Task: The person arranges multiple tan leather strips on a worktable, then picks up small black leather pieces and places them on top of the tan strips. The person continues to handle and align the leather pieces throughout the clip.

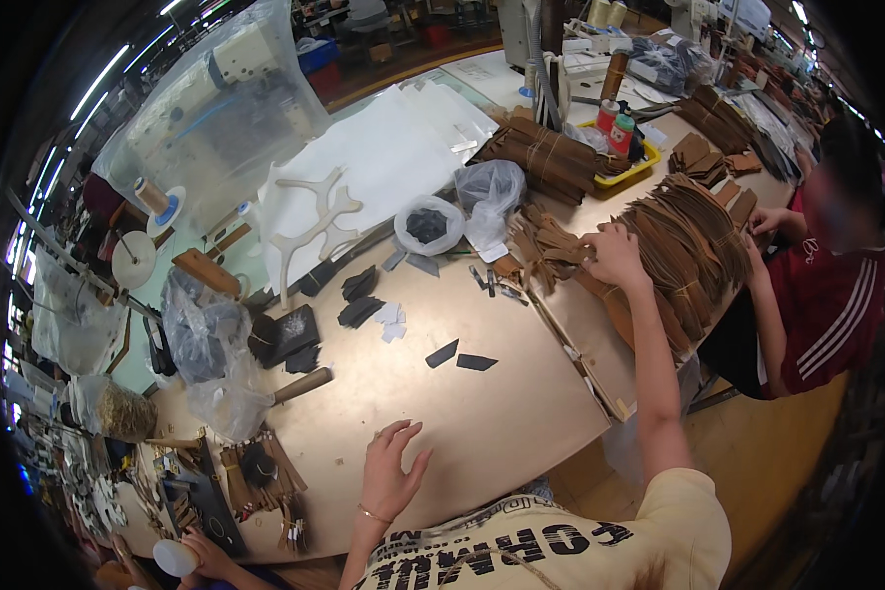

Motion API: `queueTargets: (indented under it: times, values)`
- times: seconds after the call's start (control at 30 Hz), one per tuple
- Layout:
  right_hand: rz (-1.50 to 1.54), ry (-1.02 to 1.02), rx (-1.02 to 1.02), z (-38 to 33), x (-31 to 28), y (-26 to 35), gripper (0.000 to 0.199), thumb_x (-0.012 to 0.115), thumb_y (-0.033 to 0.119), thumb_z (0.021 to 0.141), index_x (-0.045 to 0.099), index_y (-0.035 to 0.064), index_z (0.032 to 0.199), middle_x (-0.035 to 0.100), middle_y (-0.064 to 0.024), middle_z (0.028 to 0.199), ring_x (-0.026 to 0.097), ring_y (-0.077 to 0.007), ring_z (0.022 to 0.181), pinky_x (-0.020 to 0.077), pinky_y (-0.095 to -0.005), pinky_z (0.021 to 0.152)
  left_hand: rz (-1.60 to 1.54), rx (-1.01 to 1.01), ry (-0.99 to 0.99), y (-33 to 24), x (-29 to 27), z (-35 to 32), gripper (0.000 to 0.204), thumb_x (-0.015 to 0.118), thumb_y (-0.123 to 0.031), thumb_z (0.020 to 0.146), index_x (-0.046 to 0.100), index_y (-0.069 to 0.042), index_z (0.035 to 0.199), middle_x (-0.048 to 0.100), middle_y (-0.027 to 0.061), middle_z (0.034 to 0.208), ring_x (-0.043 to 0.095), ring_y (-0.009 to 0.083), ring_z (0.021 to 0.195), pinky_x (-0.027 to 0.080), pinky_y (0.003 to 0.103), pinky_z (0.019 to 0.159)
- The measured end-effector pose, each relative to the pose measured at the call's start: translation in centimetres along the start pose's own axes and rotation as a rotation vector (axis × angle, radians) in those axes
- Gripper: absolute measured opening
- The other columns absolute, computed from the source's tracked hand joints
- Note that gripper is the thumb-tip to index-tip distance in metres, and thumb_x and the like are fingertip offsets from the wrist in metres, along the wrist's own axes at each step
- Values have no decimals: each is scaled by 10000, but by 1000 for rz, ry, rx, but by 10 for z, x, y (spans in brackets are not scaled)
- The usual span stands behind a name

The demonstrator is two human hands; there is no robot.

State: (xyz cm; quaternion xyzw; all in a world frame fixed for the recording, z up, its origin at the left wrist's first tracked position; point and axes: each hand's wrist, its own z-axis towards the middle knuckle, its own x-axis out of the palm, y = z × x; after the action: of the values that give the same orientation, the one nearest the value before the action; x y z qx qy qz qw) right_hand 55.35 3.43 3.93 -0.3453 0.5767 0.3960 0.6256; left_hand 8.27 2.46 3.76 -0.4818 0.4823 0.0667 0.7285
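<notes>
Head view. L. hand (393,477) over near edge of tan worktable (403,379), fingers released & spread, nothing in grasp. R. hand (616,258) reaches to far R., fingers bent, tips at loose brown strips (546,241); whether they grip a strip, cannot tell. These strips lie on R. part of table, just L. of a large fanned stack of brown pcs (683,246).

Table centre: two dark pcs (475,363) side by side, apart; beyond them, white slips (391,320) next to small piles of black pcs (360,285). Farther back: open bag w/ black contents (429,226), adj. to a knotted plastic bag (489,187). Beyond R. hand: tied brown bundle (531,157) beside yellow tray (627,178) w/ red & green bottles (620,136).

Back L.: pale branched template (310,236) partly on white sheet (374,147); plastic-covered machine (221,118); thread spool (152,197). L. side: plastic bag w/ grey contents (202,329), brown rod (303,384) near it, & brown strips w/ metal ends (280,467) nearer the table edge.

R. edge: co-worker in dark-red top (841,320), hands at far end of the stack. Lower L.: another person's hand (206,554) w/ round white object (175,558).
</notes>
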Motion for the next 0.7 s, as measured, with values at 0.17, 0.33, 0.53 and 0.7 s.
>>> queueTargets:
  times: [0.17,0.33,0.53,0.7]
  values:
    - [537,-293,-95,4,-4,50,274,755,275,795,711,85,987,654,-104,1022,632,-338,939,511,-403,837,14,34,-10,6,-6,3,394,723,-189,853,626,-67,1215,617,144,1217,592,327,1069,457,417,943]
    - [266,-80,177,1,44,95,341,770,226,806,639,35,1056,556,-213,1096,608,-411,1004,507,-459,867,12,15,-38,17,-15,-6,395,718,-183,856,621,-58,1218,632,149,1185,602,331,1048,454,421,941]
    - [525,-127,202,8,55,69,365,745,141,800,628,31,1128,607,-149,1073,636,-309,919,522,-399,806,-13,-63,-18,34,-17,-19,389,707,-176,866,618,-54,1224,645,149,1165,604,332,1041,450,419,942]
    - [1525,-141,404,47,-9,11,195,588,156,897,722,53,995,687,-12,906,613,-98,724,476,-245,613,-81,7,10,23,-17,-5,383,717,-170,861,629,-69,1219,653,145,1160,612,331,1042,467,415,928]
